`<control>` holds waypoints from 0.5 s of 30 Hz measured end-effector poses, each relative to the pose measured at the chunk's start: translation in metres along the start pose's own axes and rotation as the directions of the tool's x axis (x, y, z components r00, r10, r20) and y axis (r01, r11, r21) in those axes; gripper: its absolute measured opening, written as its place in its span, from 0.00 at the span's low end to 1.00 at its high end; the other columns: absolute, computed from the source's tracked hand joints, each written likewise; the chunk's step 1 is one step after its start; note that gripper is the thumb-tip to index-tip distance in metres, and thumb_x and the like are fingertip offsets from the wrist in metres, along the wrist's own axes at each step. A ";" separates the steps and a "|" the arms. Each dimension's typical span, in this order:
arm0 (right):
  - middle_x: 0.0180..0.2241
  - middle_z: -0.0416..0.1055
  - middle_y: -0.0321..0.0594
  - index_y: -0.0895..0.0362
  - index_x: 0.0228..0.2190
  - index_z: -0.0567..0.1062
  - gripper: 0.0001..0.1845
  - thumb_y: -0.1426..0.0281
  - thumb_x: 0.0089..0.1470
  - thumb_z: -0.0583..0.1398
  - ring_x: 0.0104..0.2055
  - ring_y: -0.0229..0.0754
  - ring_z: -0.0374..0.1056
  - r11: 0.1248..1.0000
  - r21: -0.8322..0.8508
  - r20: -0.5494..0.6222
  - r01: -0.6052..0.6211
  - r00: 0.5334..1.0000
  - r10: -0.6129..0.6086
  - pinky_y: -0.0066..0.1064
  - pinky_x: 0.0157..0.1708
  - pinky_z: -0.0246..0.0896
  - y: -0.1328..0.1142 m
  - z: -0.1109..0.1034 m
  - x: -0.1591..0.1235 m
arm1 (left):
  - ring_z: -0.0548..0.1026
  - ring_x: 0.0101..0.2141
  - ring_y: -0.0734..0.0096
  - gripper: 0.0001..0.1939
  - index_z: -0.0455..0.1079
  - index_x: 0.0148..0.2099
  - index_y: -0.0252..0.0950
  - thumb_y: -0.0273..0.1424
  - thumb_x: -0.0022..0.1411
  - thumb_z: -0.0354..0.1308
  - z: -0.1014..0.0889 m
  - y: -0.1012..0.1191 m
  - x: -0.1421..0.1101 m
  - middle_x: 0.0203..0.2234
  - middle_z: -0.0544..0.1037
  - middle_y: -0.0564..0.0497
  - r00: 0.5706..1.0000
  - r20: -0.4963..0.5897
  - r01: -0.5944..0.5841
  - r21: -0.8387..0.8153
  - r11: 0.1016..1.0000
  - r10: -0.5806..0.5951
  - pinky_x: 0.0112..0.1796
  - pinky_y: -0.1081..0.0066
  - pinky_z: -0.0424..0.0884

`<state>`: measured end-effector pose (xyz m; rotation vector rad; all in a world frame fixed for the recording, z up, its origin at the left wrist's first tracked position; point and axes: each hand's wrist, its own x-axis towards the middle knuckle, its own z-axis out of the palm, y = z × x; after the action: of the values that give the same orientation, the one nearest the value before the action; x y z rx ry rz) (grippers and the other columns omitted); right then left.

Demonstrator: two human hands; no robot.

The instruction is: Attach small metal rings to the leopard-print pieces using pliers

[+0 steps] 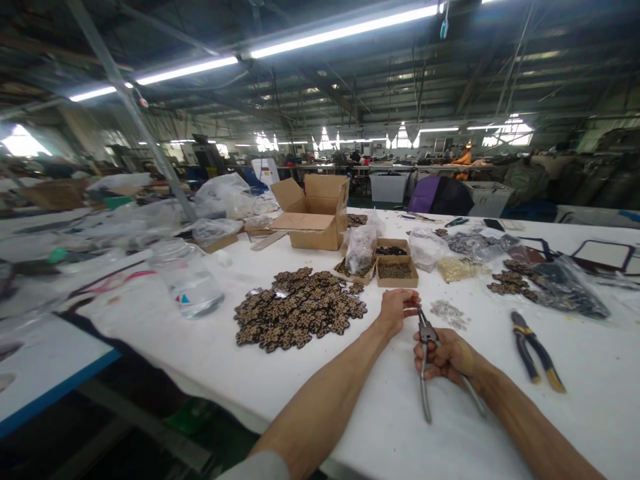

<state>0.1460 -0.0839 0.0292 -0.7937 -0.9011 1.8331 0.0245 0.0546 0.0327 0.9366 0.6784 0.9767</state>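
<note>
My right hand (447,357) grips a pair of grey metal pliers (427,332), with the jaws pointing away from me and the handles spread. At the jaw tips, the fingers of my left hand (397,312) are pinched together; whatever they hold is too small to make out. Just right of the jaws lies a scatter of small silvery pieces (450,313). Beyond my left hand stands a small cardboard box (397,273) of tiny brass-coloured parts. A wide pile of brown-and-black patterned flat pieces (300,310) spreads to the left of my left forearm.
Dark-handled pliers (535,350) lie at the right on the white table (500,433). A clear plastic jar (185,280) stands left of the pile. Farther back are an open carton (315,223), plastic bags (427,248) and more patterned pieces (513,283).
</note>
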 end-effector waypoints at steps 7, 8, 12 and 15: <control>0.34 0.73 0.43 0.60 0.44 0.69 0.31 0.82 0.31 0.55 0.38 0.51 0.73 1.000 0.005 -0.004 -0.021 1.000 0.021 0.36 0.30 0.72 -0.003 0.002 -0.002 | 0.69 0.19 0.76 0.13 0.76 0.31 0.25 0.30 0.45 0.70 -0.002 -0.002 0.002 0.23 0.75 0.46 0.996 0.079 -0.049 0.215 0.975 0.033 0.21 0.74 0.66; 0.34 0.73 0.43 0.60 0.43 0.69 0.31 0.82 0.31 0.55 0.38 0.51 0.73 1.000 0.004 -0.004 -0.028 1.000 0.028 0.36 0.30 0.72 -0.003 0.002 -0.002 | 0.68 0.18 0.77 0.13 0.76 0.30 0.25 0.30 0.45 0.70 -0.002 -0.004 0.003 0.21 0.74 0.47 0.997 0.063 -0.063 0.215 0.975 0.051 0.21 0.74 0.65; 0.34 0.73 0.43 0.60 0.43 0.69 0.31 0.81 0.31 0.55 0.38 0.51 0.73 0.999 -0.002 -0.006 -0.036 0.999 0.036 0.37 0.31 0.72 -0.005 0.003 -0.002 | 0.66 0.16 0.78 0.11 0.76 0.29 0.24 0.29 0.46 0.69 0.000 -0.011 0.006 0.18 0.73 0.47 0.996 0.013 -0.086 0.215 0.973 0.085 0.19 0.74 0.64; 0.35 0.73 0.43 0.59 0.43 0.69 0.30 0.81 0.31 0.56 0.38 0.51 0.73 1.000 0.004 -0.005 -0.031 1.000 0.031 0.36 0.31 0.72 -0.005 0.004 -0.003 | 0.66 0.15 0.77 0.10 0.76 0.28 0.25 0.29 0.47 0.68 0.000 -0.015 0.009 0.18 0.73 0.47 0.995 0.005 -0.095 0.235 0.967 0.096 0.19 0.74 0.64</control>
<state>0.1462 -0.0859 0.0360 -0.8134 -0.8868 1.8582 0.0339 0.0587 0.0191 1.1837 0.7714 0.9988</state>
